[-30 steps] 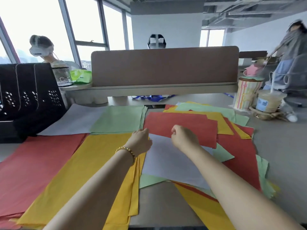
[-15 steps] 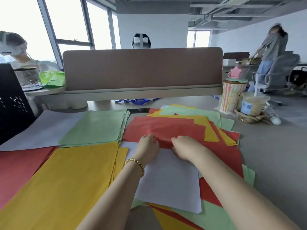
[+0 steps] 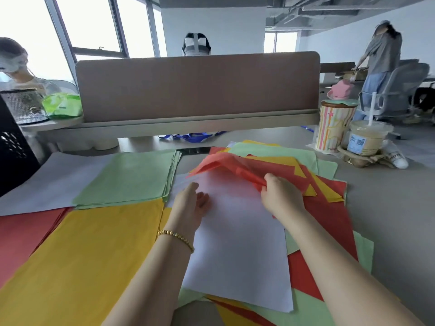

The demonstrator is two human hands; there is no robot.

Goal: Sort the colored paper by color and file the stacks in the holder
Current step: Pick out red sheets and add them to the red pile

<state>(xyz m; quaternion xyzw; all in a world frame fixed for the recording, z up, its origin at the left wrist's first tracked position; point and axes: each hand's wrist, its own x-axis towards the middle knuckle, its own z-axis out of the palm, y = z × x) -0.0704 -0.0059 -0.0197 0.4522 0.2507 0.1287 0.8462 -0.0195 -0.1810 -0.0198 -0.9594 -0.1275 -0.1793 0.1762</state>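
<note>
Red sheet (image 3: 237, 167) now lifted off the white sheet (image 3: 235, 243), pinched at its near edge by the right hand (image 3: 281, 196); left hand (image 3: 190, 204) open, empty, resting on white beside the yellow stack (image 3: 82, 255).

Both forearms enter from the bottom edge of the frame and converge toward centre, bare to the wrist. Left hand (image 3: 191, 203) sits just left of centre, palm turned inward toward the other hand, fingers loosely extended and slightly curled, gripping nothing; a gold bead bracelet (image 3: 176, 238) circles the wrist. Right hand (image 3: 281, 196) lies right of centre at about the same height, knuckles up, thumb and fingers pinched together in a closed grip on the edge of a red sheet (image 3: 235, 164) lifted above the table.
</note>
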